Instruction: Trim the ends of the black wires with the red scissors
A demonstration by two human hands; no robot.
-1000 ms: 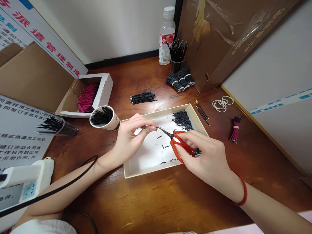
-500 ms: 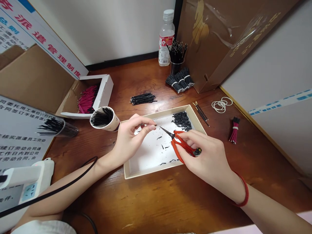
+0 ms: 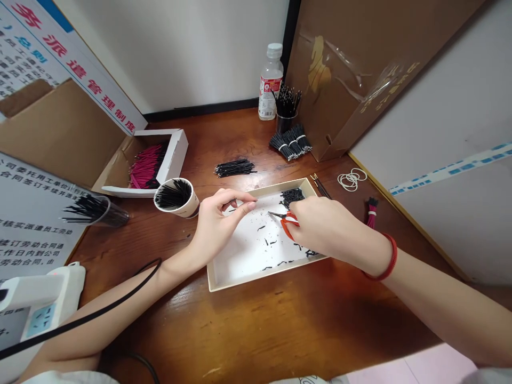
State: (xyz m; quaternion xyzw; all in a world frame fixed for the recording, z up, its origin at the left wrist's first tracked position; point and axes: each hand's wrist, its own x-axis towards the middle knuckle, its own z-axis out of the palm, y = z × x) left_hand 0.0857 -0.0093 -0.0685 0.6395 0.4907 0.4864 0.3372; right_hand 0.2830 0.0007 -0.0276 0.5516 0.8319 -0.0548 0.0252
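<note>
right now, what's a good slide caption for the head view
Left hand pinching a thin dark strand, right hand holding red-handled scissors, over a shallow tray with black scraps.

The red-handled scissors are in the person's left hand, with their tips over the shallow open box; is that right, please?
Not quite: the head view shows the red-handled scissors in the right hand, not the left. Their tips are indeed over the shallow open box.
</note>
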